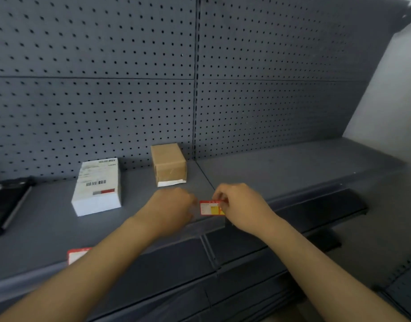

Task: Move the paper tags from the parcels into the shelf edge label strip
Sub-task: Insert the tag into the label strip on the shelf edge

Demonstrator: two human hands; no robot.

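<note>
A red, white and yellow paper tag stands at the front edge of the grey shelf, at the clear label strip. My right hand pinches the tag's right end. My left hand sits at the tag's left end with fingers curled; whether it touches the tag is hidden. A second red and white tag sits in the strip further left, partly behind my left forearm. A white parcel and a brown cardboard parcel rest on the shelf behind my hands.
A dark flat device lies at the shelf's far left. Grey pegboard forms the back wall. More dark shelves step down below and to the right. The right part of the shelf is bare.
</note>
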